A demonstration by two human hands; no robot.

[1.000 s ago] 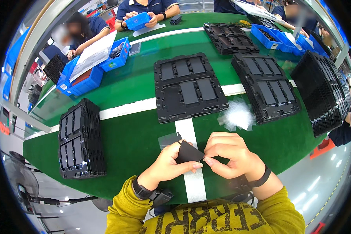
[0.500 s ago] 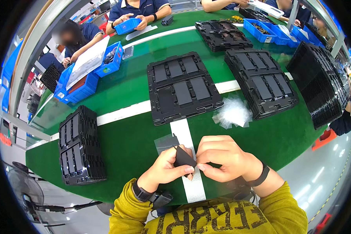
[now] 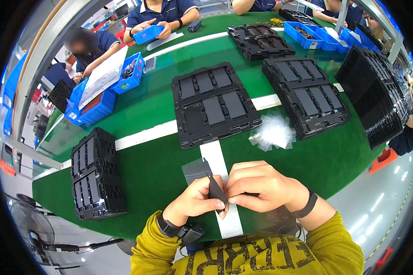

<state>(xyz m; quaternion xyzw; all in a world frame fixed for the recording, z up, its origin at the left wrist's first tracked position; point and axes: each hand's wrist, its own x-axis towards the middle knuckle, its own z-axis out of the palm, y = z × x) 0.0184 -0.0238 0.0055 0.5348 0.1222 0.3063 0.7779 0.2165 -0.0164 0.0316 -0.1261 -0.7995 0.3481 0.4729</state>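
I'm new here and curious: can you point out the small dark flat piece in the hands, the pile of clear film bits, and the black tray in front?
dark flat piece (image 3: 215,190), head view, its exposed upper face.
clear film pile (image 3: 273,133), head view, pile's middle.
black tray (image 3: 213,107), head view, centre slot.

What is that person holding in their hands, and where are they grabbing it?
A small flat black part, pinched along its edges between the fingers of the left hand and right hand.

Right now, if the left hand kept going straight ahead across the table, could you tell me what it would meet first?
Probably the clear film lying just beyond the left hand, then the black tray farther on; depth is hard to judge in this view.
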